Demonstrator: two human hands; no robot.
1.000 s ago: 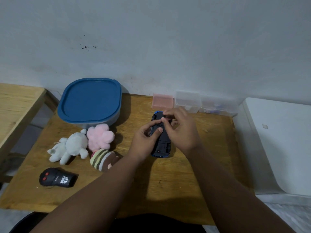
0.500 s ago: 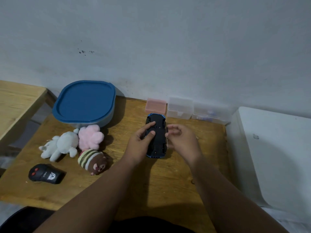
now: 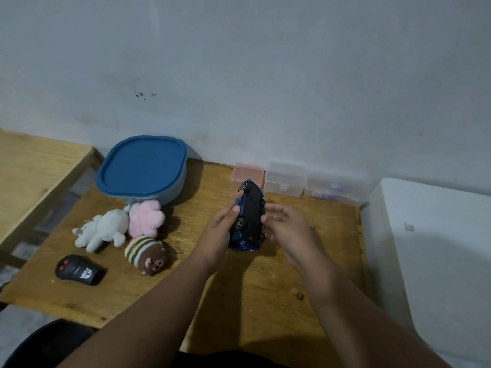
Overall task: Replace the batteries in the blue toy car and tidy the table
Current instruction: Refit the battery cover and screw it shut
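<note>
— What is changing with the blue toy car (image 3: 249,216) right now?

— You are rolling it. A moment ago it was lying flat on its roof with the black underside facing up and both of your hands working on that underside. Now it is tipping onto its side, wheels showing on the left and the underside turning away to the right.

— And my hands?

— Your left hand (image 3: 220,235) is grasping the car along its left flank, thumb and forefinger lying on the body. Your right hand (image 3: 289,229) is pulling back, fingers loosely curved and carrying nothing I can see. Its fingertips are hovering just beside the car, and I cannot tell whether they are touching it.

— Where is the car sitting?

— Mid-table (image 3: 265,288), toward the far edge, just in front of the pink box (image 3: 248,172).

— So what is that telling you?

— I am reading it as the work on the underside finishing, though the battery hatch itself is hiding from view now. Tidying is looking like what remains: the plush toys (image 3: 106,229) and the black remote (image 3: 77,269) are lying loose toward the left edge.
</note>
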